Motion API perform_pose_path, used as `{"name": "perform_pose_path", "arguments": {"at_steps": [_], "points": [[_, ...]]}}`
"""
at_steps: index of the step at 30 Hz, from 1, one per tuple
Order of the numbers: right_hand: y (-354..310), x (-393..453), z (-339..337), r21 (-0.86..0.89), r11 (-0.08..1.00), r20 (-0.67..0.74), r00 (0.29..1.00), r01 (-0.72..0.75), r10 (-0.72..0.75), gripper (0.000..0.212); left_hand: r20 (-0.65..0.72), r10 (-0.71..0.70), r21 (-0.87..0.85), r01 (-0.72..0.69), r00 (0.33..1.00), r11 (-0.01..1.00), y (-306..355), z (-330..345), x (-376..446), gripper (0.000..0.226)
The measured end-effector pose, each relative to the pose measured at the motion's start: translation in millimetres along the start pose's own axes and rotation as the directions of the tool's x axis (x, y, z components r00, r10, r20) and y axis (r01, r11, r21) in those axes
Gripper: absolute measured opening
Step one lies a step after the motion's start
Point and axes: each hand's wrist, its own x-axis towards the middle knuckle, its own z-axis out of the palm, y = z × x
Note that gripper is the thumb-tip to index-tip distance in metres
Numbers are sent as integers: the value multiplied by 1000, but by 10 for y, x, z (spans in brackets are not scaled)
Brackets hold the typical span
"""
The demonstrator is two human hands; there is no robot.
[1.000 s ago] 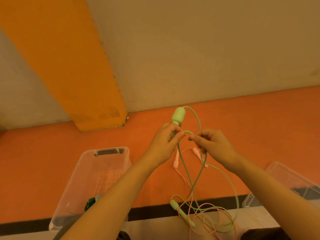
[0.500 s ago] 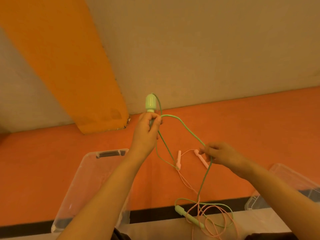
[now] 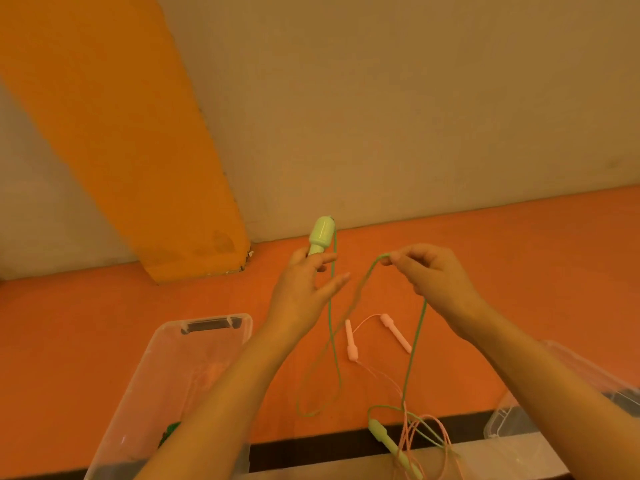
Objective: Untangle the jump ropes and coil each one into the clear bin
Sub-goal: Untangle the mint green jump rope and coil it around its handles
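Head cam looking down at both hands held up over an orange floor. Left hand [image 3: 304,292] has the fat end of the green handle [image 3: 321,239] poking up above its fingers, gripped somewhere low on the shaft, while a couple of fingers stick out straight toward the right. Right hand [image 3: 431,277] is pinching a bend of the green rope [image 3: 334,341] between thumb and fingertips, so the cord runs in a loose sag between the two hands and drops down in a long loop. The rope's other green handle [image 3: 381,436] lies lower down, mixed in with coils of the pink rope [image 3: 420,433]. Two pink handles [image 3: 351,342] sit on the floor between the forearms, apart from each other. Clear bin [image 3: 156,372] is on the left under the left forearm, something dark green in its near corner. Another clear container [image 3: 512,422] shows at the right edge.
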Motion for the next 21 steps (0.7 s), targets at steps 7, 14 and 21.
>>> {"name": "perform_pose_path", "arguments": {"at_steps": [7, 14, 21], "points": [[-116, 133, 61, 13, 996, 64, 993, 94, -94, 15, -60, 148, -111, -154, 987, 982, 200, 72, 183, 33], [-138, 193, 17, 42, 993, 53, 992, 110, -112, 13, -1, 195, -189, -191, 981, 963, 350, 194, 303, 12], [-19, 218, -38, 168, 986, 54, 999, -6, -3, 15, -137, 137, -246, -167, 981, 955, 363, 206, 431, 9]]}}
